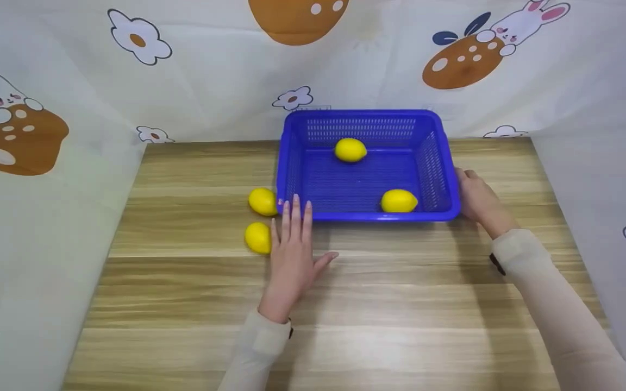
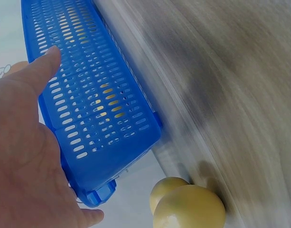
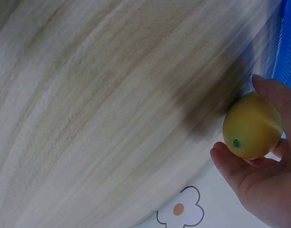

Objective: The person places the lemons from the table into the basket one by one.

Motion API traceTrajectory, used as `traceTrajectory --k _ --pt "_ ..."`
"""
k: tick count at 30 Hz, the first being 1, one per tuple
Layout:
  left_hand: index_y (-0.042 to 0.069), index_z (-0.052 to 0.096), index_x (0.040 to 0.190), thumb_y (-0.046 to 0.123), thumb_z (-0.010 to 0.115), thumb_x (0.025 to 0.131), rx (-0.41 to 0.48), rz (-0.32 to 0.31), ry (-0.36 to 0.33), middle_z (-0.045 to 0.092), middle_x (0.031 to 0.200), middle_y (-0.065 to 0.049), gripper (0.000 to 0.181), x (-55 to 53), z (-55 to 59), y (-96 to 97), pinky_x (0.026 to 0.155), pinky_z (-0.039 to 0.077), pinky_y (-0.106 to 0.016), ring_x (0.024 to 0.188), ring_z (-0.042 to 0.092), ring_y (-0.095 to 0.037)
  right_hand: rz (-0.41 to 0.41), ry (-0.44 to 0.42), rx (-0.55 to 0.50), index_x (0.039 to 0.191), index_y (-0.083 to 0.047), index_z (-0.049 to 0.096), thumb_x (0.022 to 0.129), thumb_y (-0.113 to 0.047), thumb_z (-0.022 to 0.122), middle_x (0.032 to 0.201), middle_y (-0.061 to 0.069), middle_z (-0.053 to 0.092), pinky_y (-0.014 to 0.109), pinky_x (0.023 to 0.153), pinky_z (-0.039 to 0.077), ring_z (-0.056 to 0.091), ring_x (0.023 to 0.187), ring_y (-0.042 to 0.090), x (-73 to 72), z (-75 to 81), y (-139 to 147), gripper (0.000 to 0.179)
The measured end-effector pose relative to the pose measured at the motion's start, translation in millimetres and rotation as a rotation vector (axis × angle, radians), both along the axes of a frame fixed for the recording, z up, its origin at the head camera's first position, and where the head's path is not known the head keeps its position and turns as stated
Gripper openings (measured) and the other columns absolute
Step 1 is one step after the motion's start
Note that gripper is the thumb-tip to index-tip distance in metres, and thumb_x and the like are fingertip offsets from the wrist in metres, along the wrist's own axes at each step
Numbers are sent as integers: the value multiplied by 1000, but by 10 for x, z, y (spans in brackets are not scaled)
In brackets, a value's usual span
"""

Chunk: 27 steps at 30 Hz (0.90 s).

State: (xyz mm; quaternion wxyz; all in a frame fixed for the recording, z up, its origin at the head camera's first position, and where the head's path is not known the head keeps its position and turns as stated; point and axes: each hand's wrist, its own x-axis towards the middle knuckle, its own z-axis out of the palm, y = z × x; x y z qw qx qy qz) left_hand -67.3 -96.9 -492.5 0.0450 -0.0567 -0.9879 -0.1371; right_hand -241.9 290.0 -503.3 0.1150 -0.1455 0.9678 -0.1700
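A blue plastic basket with slotted walls sits against the back of the table, holding one lemon near its far wall and another lemon near its front right. My left hand lies spread with straight fingers over the basket's front left corner. Just left of that hand are two more lemons, one by the basket's left side and one beside the fingers. My right hand is by the basket's right side; the right wrist view shows its fingers and thumb curled round a lemon.
The wooden table stretches out in front of the basket. White cloth with rabbit and flower prints stands behind the table and along both sides.
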Motion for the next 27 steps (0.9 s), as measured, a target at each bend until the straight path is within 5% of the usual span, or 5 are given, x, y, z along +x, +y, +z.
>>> traceTrajectory --k 27 --pt "4 20 168 64 75 89 -21 -2 -3 11 176 -22 113 -7 7 0 128 20 -65 162 13 -40 -47 24 -35 150 17 38 97 -21 69 134 48 49 72 102 46 56 114 59 137 126 170 71"
